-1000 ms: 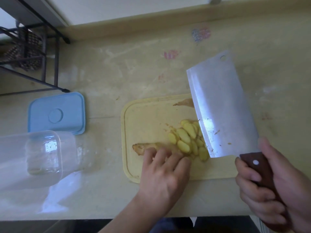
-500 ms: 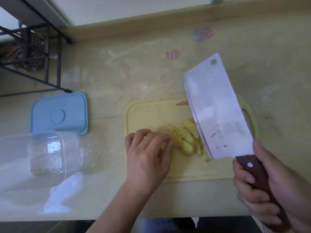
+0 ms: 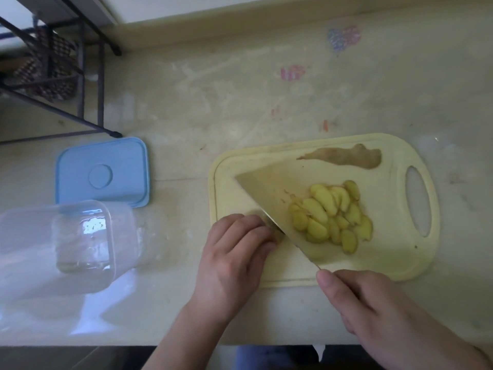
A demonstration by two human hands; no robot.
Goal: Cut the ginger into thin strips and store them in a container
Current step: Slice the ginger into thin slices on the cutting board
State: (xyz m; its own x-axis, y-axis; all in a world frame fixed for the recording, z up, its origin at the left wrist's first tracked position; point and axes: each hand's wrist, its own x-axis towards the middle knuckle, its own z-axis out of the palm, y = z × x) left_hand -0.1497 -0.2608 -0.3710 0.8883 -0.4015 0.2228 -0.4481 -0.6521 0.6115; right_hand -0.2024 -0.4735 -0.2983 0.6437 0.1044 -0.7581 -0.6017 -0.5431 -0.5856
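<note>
A pale yellow cutting board [image 3: 386,252] lies on the counter. A pile of yellow ginger slices [image 3: 330,214] sits in its middle. My left hand [image 3: 234,257] presses curled fingers onto an uncut ginger piece [image 3: 277,236], which is mostly hidden under them. My right hand [image 3: 373,311] grips the handle of a cleaver [image 3: 266,193]; the handle is hidden in my fist. The blade stands edge-down on the board, right against my left fingertips, between them and the slices. A clear plastic container [image 3: 66,244] lies on its side at the left, and beyond it lies its blue lid [image 3: 101,172].
A brownish strip of ginger peel [image 3: 346,158] lies at the board's far edge. A black wire rack [image 3: 53,62] stands at the counter's far left corner. The counter's front edge runs just below my wrists.
The cleaver has come down from raised in the air onto the board beside my left fingers. My left hand has curled over the ginger piece at the board's left.
</note>
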